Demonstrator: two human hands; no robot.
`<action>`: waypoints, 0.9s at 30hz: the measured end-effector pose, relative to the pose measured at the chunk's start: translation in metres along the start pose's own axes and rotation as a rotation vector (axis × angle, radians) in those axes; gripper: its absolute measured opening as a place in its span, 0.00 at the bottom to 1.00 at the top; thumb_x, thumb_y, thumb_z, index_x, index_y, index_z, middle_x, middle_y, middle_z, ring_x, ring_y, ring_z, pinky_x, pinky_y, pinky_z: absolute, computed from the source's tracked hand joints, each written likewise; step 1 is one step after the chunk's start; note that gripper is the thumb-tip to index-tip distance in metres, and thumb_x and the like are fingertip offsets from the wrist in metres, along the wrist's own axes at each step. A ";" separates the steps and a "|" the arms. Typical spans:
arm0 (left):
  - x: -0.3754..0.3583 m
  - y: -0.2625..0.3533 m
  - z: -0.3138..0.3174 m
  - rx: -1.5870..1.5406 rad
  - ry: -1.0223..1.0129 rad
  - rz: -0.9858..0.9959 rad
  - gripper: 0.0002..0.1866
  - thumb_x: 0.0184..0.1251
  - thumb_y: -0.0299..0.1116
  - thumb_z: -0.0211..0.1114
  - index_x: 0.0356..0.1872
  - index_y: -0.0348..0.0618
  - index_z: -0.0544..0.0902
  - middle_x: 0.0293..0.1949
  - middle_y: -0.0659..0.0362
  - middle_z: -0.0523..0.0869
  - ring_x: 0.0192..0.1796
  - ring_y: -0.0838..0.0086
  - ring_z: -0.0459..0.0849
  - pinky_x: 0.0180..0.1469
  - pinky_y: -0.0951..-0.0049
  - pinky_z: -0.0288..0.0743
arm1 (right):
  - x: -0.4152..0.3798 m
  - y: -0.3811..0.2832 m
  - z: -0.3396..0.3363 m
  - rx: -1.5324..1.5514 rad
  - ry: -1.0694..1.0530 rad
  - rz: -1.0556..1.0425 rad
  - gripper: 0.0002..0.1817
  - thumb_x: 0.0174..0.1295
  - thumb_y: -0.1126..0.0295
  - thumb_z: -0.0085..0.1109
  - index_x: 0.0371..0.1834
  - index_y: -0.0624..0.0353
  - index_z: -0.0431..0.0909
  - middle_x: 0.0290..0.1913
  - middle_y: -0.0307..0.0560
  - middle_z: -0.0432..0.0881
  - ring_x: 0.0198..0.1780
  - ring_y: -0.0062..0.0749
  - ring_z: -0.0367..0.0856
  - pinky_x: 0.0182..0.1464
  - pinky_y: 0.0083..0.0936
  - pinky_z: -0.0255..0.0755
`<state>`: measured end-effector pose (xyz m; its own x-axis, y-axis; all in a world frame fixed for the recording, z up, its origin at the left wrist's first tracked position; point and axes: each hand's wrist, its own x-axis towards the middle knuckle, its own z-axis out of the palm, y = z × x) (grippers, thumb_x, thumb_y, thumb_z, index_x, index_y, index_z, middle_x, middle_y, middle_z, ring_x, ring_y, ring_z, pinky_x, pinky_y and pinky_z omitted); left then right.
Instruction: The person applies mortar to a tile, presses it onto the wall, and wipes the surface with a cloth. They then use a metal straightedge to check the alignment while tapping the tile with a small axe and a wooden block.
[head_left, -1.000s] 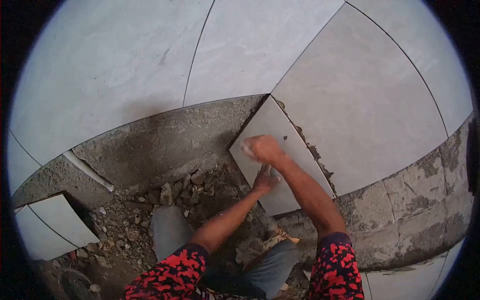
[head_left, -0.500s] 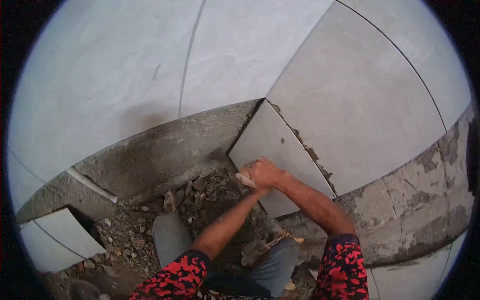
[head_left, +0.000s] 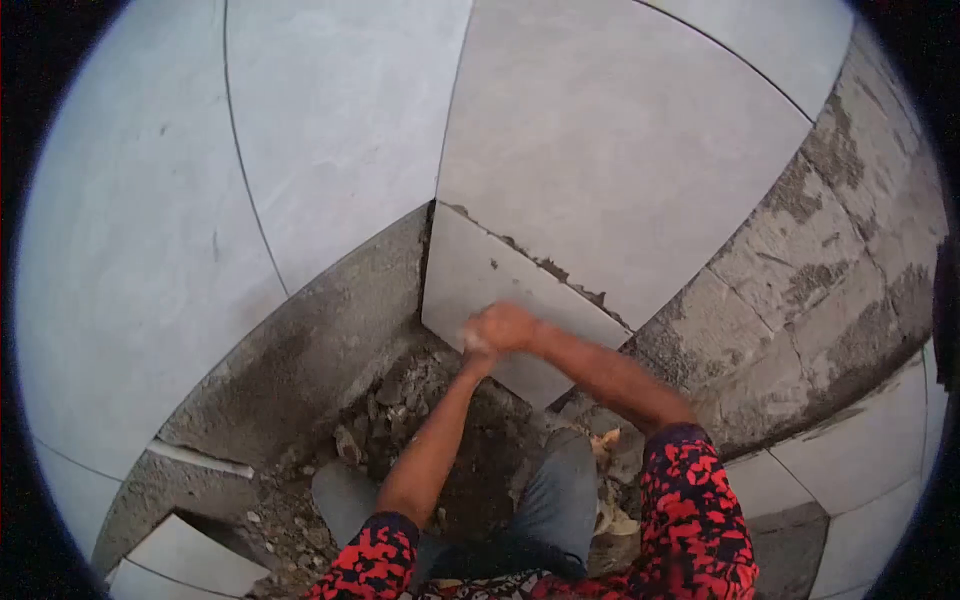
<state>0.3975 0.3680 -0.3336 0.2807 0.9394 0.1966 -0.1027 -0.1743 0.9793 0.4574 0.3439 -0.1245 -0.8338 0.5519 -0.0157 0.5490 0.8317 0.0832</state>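
Note:
My right hand [head_left: 505,326] and my left hand [head_left: 478,354] are pressed together, the right one over the left, with fingers closed. A whitish patch shows at the fingers; whether it is dust or something held I cannot make out. Directly behind the hands stands a pale cut tile [head_left: 500,270], set against the lower wall. Ragged mortar [head_left: 550,268] shows along its upper edge, below a large tile [head_left: 620,150].
Bare concrete [head_left: 310,330] runs along the wall's base on the left. Rubble [head_left: 375,410] lies around my knees. A short white pipe [head_left: 200,458] and loose tile pieces [head_left: 190,560] are at lower left. Rough blockwork [head_left: 790,280] stretches to the right.
My view has turned, so the wall and cut tile appear further left. Both hands stay together in front of the cut tile.

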 end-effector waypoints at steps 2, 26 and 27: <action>-0.015 0.046 -0.007 -0.088 -0.029 0.041 0.36 0.61 0.42 0.61 0.67 0.42 0.56 0.64 0.49 0.64 0.65 0.61 0.64 0.64 0.62 0.59 | 0.001 0.020 0.005 -0.043 0.061 0.043 0.13 0.57 0.57 0.50 0.32 0.53 0.78 0.26 0.50 0.80 0.31 0.46 0.80 0.33 0.43 0.73; -0.146 0.557 -0.268 2.211 0.472 0.907 0.20 0.63 0.37 0.58 0.58 0.58 0.72 0.64 0.65 0.67 0.69 0.70 0.59 0.71 0.60 0.48 | -0.044 -0.066 -0.008 0.147 0.002 -0.209 0.21 0.64 0.54 0.44 0.23 0.59 0.75 0.26 0.54 0.79 0.30 0.51 0.78 0.32 0.44 0.72; -0.145 0.557 -0.267 2.215 0.482 0.908 0.20 0.63 0.37 0.58 0.58 0.58 0.72 0.64 0.65 0.67 0.69 0.70 0.59 0.71 0.60 0.48 | -0.038 -0.055 -0.009 0.158 -0.006 -0.154 0.20 0.63 0.55 0.44 0.23 0.59 0.75 0.27 0.53 0.79 0.30 0.51 0.78 0.33 0.44 0.72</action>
<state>0.0450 0.2140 0.1704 0.5828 0.4109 0.7011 0.7739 -0.0174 -0.6330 0.4586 0.2767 -0.1197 -0.9085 0.4173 -0.0217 0.4177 0.9053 -0.0774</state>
